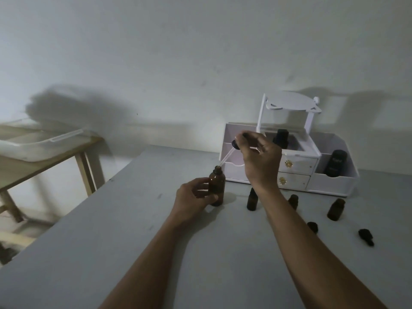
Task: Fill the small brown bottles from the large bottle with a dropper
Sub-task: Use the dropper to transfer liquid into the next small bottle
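The large brown bottle [216,186] stands upright on the grey table [124,230], gripped at its side by my left hand [194,198]. My right hand [258,156] holds a dropper [227,156] by its dark bulb, slanted down to the left, and the glass tip sits at the large bottle's open mouth. Three small brown bottles stand to the right: one [252,199] beside my right wrist, one [293,201] partly behind my forearm, one [336,209] farther right. Two dark caps [312,226] [366,236] lie near them.
A white desk organiser [289,172] with small drawers stands against the wall and holds two dark bottles [281,136] [335,162]. At the left is a wooden table [40,166] bearing a clear plastic tub [42,143]. A bare wall rises behind.
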The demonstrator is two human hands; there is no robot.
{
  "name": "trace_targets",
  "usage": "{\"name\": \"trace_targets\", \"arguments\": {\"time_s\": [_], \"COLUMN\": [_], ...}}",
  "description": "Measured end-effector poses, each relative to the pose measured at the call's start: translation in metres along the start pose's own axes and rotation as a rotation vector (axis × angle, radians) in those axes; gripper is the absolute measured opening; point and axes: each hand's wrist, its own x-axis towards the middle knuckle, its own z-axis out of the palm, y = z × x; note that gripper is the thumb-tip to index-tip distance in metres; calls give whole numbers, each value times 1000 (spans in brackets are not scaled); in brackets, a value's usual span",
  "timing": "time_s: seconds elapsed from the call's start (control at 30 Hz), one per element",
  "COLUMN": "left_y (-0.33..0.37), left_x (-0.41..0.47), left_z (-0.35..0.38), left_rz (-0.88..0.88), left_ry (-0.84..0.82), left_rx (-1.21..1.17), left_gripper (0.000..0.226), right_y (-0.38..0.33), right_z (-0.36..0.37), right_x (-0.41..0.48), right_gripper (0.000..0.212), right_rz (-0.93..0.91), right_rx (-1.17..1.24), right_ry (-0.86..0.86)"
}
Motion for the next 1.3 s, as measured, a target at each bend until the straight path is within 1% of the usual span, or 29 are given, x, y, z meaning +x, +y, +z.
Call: {"name": "trace_targets", "arguments": {"time_s": [0.13,0.33,0.57,0.77,1.03,1.3], "left_y": [-1,-4,-4,-4,-3,-2], "left_x": [0,1,1,2,-1,-1], "left_z": [2,4,3,2,3,3], "left_rz": [19,19,25,42,33,31], "left_ry": [3,8,3,-4,-1,10], "left_rx": [25,55,78,82,74,70], "left_gripper": [50,52,51,54,53,52], "right_y": [4,7,21,38,44,43], "right_z": [3,14,21,21,22,25], "right_x": [2,0,-11,-20,-23,-23], "right_gripper": [7,22,20,18,16,9], "right_rz": [-14,-13,50,98,113,131], "right_rx": [-59,-112,-178,-269,-275,-262], "right_ry": [-19,-90,-241,-302,-279,-268]}}
